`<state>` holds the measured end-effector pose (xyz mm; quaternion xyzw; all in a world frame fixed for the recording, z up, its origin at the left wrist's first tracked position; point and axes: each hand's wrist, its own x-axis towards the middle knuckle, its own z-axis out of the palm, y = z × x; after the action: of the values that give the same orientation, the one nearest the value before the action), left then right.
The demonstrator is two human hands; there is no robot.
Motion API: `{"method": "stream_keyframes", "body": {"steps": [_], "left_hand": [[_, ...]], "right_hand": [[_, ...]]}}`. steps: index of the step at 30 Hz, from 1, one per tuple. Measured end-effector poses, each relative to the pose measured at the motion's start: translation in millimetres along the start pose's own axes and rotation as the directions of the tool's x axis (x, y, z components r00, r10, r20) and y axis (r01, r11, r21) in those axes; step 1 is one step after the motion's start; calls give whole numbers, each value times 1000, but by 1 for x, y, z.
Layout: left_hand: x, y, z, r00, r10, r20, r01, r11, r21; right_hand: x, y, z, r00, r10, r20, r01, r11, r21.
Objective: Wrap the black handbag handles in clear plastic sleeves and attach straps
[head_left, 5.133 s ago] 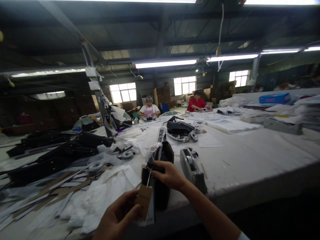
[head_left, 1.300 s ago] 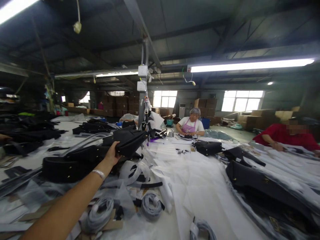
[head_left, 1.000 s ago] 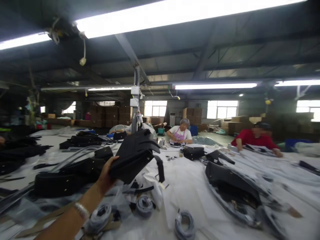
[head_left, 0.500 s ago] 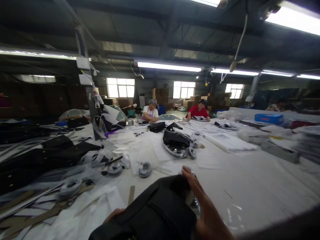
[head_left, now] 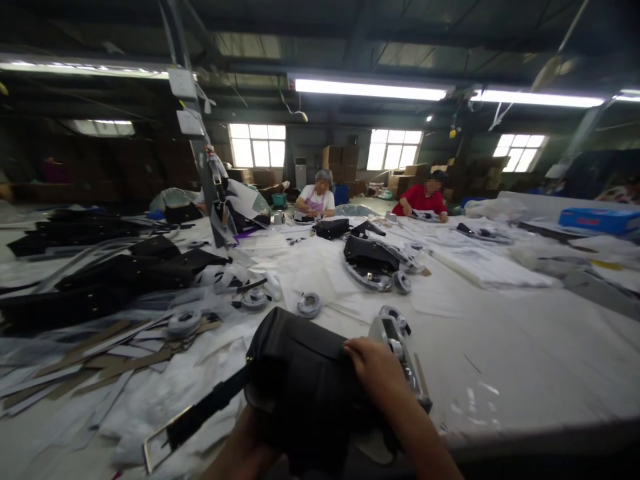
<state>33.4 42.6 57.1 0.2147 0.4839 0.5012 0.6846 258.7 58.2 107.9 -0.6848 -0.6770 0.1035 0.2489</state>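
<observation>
A black bag (head_left: 300, 373) is held up close in front of me at the table's near side. My right hand (head_left: 377, 373) grips its right upper edge, fingertips curled over the dark material. Low on the bag's left side, my left hand (head_left: 250, 443) supports it, its fingers mostly hidden behind the bag. A black strap (head_left: 213, 403) sticks out to the lower left and ends in a rectangular metal buckle (head_left: 156, 445). Just beyond my right hand lies a grey object (head_left: 387, 330), partly covered, whose kind I cannot make out.
Wrapped coils (head_left: 309, 305) lie on the white table (head_left: 500, 347). Another black bag (head_left: 373, 257) rests farther back, and black pieces (head_left: 120, 273) pile up left beside cardboard strips (head_left: 100, 363). A post (head_left: 205, 180) rises from the table. Two people (head_left: 317, 197) work across it.
The bag has turned in my hands, and its strap and buckle now show at the left. My right hand has shifted onto its upper edge. The view has tilted down and swung left.
</observation>
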Motion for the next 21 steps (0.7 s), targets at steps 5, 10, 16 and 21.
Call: {"method": "stream_keyframes", "body": {"steps": [5, 10, 16, 21], "left_hand": [[-6, -18, -10, 946, -128, 299, 200, 953, -227], [-14, -2, -10, 790, -182, 586, 354, 915, -193], [-2, 45, 25, 860, 86, 503, -109, 994, 17], [51, 75, 43, 533, 459, 710, -846, 277, 456]], "right_hand": [[9, -17, -10, 978, -137, 155, 111, 980, 165], [-7, -5, -26, 960, -197, 198, 142, 955, 261], [5, 13, 5, 997, -55, -48, 61, 991, 118], [25, 20, 11, 995, -7, -99, 27, 979, 202]]}}
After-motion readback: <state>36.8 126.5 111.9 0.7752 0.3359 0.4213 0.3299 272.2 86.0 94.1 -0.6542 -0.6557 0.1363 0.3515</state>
